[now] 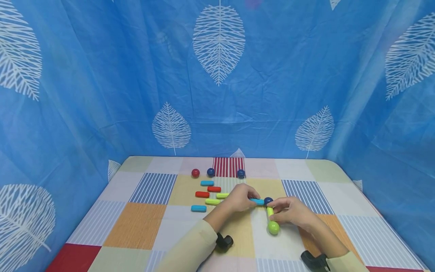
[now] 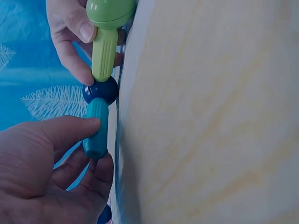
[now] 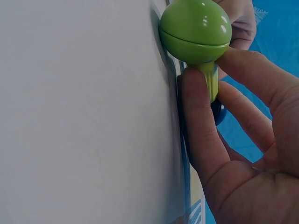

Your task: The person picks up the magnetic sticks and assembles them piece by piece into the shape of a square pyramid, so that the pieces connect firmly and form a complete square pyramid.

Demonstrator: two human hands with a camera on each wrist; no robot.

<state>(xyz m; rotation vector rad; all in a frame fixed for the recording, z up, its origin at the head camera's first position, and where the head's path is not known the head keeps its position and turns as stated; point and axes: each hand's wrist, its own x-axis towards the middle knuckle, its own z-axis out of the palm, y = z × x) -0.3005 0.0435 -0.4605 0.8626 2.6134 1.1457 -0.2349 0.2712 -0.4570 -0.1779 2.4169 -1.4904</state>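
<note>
My left hand (image 1: 242,198) pinches a light-blue rod (image 2: 96,133) between thumb and fingers. One end of that rod meets a dark-blue ball (image 2: 101,90). From the same ball a yellow-green rod (image 2: 104,56) runs at an angle, with a green ball (image 1: 273,227) on its other end. My right hand (image 1: 293,212) holds the yellow-green rod between thumb and fingers, close to both balls. In the right wrist view the green ball (image 3: 196,32) sits above the fingertips, and the dark-blue ball (image 3: 218,112) is mostly hidden behind them.
Left of my left hand lie loose rods: light-blue (image 1: 198,208), red (image 1: 202,194) and yellow-green (image 1: 212,202) among several. Farther back are a red ball (image 1: 195,173) and dark-blue balls (image 1: 211,172). A patchwork cloth (image 1: 136,223) covers the table; blue leaf-print curtains (image 1: 272,75) surround it.
</note>
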